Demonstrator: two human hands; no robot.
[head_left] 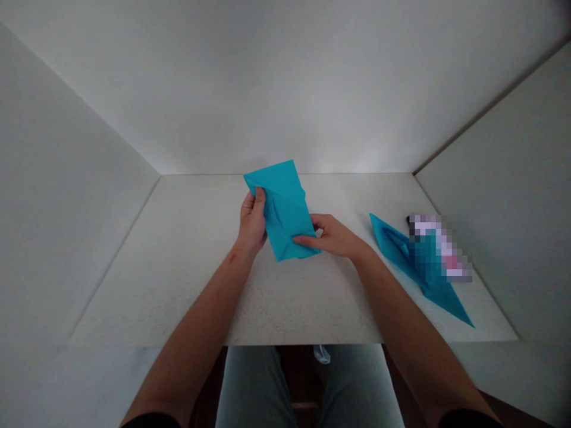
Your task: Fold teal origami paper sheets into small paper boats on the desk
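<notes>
A folded sheet of blue paper is held up above the white table, tilted with its top edge toward the back wall. My left hand pinches its left edge, thumb on the front face. At the paper's lower right corner my right hand grips it, fingers closed along the bottom edge. A second blue folded paper piece with long pointed ends lies flat on the table to the right of my right forearm.
A small blurred-out object rests on the second paper piece near the right wall. White panels enclose the table at the left, back and right. My knees show below the table's front edge.
</notes>
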